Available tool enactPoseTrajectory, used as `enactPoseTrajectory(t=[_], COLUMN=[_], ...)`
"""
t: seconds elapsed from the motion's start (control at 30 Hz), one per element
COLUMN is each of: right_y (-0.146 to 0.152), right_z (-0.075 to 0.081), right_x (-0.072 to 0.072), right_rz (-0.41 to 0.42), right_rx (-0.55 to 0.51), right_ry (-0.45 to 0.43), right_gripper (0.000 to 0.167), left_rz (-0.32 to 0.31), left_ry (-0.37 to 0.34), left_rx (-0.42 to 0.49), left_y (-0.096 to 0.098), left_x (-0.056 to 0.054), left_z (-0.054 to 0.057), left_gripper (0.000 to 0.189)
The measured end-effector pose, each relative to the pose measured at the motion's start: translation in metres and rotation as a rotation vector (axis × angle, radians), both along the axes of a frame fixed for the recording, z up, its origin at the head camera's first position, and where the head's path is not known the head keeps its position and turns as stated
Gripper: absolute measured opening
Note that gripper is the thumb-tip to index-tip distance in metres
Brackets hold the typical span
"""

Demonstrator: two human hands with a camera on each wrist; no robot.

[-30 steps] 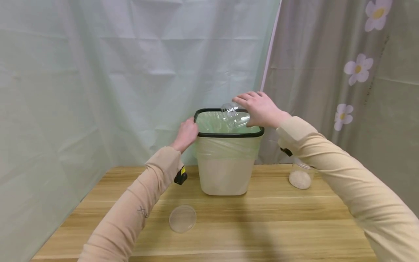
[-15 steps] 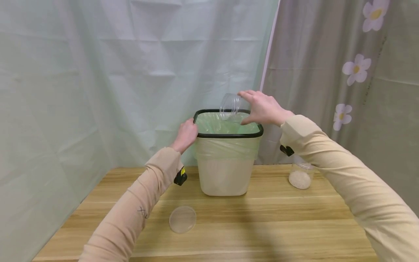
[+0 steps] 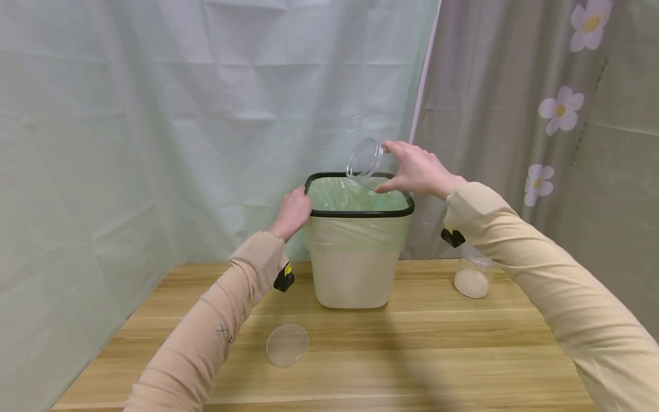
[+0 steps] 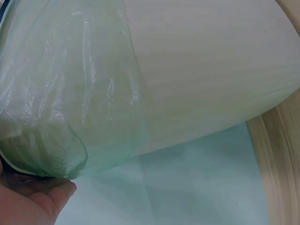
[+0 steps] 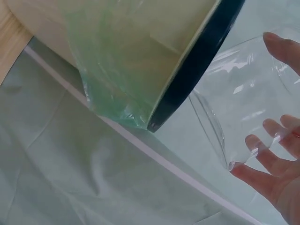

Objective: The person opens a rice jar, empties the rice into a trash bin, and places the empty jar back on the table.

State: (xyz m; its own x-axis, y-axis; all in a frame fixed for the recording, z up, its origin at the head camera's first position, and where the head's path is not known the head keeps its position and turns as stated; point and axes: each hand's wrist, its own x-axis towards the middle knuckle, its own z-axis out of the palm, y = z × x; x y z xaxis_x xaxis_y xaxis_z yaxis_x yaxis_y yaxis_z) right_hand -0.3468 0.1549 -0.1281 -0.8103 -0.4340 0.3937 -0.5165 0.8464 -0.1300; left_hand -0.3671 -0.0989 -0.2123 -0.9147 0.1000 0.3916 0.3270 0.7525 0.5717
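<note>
A cream trash bin [image 3: 352, 280] with a black rim and a green plastic liner [image 3: 334, 194] stands upright on the wooden table. My left hand [image 3: 293, 213] grips the left side of its rim; in the left wrist view that hand [image 4: 40, 199] shows at the lower left edge, partly hidden by bin and liner. Above the bin's mouth, my right hand [image 3: 418, 170] holds a clear plastic jar [image 3: 364, 159], lying tilted with its open end toward the left. Fingers [image 5: 265, 180] and thumb spread around the jar's wall in the right wrist view, and I see nothing inside it.
On the table [image 3: 463, 366], a clear round lid [image 3: 287, 345] lies left of the bin, toward the front. A clear jar of white grains [image 3: 472, 278] stands at the right, partly behind my right sleeve. Pale curtains [image 3: 257, 114] hang behind the table.
My right hand has moved slightly right and the jar's open end has risen and turned upward, from dipping into the bin to above its rim. The left hand stays on the rim.
</note>
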Motion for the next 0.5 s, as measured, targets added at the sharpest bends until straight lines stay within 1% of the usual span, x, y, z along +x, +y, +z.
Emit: enactPoseTrajectory(t=[0.2, 0.47, 0.5], right_y=[0.0016, 0.0055, 0.0059], right_z=[0.0013, -0.0039, -0.0046], right_x=[0.0018, 0.0030, 0.0029], right_rz=[0.022, 0.019, 0.017], right_rx=[-0.071, -0.221, -0.238], right_ry=[-0.025, -0.070, -0.072], right_gripper=[0.100, 0.099, 0.097], left_rz=[0.000, -0.009, -0.009], left_ry=[0.002, -0.002, -0.001], left_rx=[0.003, 0.004, 0.004], left_y=[0.0000, 0.0009, 0.0011], left_x=[-0.0002, -0.0010, -0.0012], left_z=[0.0002, -0.0010, -0.0011], left_gripper=[0.039, 0.040, 0.040])
